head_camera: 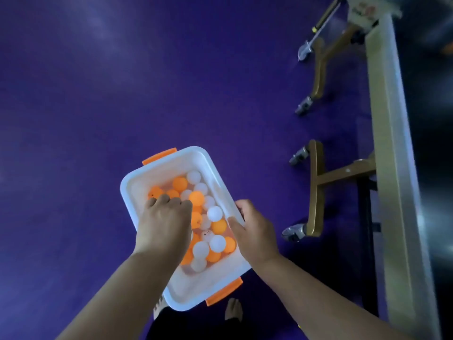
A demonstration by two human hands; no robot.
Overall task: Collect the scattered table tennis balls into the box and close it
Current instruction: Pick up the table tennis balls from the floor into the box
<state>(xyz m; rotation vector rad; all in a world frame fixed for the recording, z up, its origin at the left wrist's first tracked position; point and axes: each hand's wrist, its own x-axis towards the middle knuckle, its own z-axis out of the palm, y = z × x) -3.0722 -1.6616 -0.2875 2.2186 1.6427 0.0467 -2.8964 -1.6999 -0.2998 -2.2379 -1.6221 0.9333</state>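
Her left hand (166, 217) reached into the box (137, 177), finger state hidden, right hand (255, 231) clamped on its three-o'clock rim; lidding probably came next.

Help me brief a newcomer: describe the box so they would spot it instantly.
On the purple floor, left of the table's wheeled legs, the right hand grips a white plastic box. Orange latches and orange and white balls inside mark it.
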